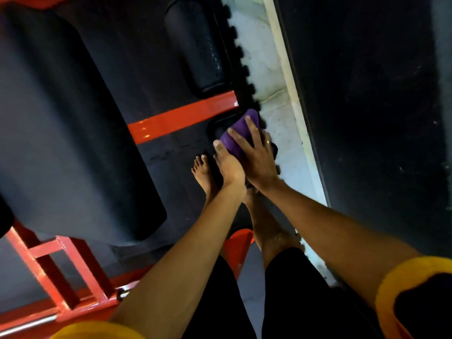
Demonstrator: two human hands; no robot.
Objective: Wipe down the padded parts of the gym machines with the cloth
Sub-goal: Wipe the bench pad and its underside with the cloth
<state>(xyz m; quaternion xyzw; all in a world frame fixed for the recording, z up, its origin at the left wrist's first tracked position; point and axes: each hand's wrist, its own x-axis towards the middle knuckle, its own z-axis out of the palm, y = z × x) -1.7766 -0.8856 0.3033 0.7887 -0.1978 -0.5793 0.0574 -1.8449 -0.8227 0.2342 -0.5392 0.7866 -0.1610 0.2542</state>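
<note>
a dark rubber mat [171,167] is covering most of the floor, its toothed edge [241,52] running diagonally along a strip of pale bare floor [264,57] on the right. an orange bar [181,117] is lying flat across the mat, reaching almost to that edge. a bare foot [203,172] is standing on the mat just below the bar. at the lower left, an orange frame [61,265] is resting on the mat too.

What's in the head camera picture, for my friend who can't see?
Left hand and right hand hold a purple cloth over a black roller pad below an orange bar. Bare feet stand on the dark floor.
</note>
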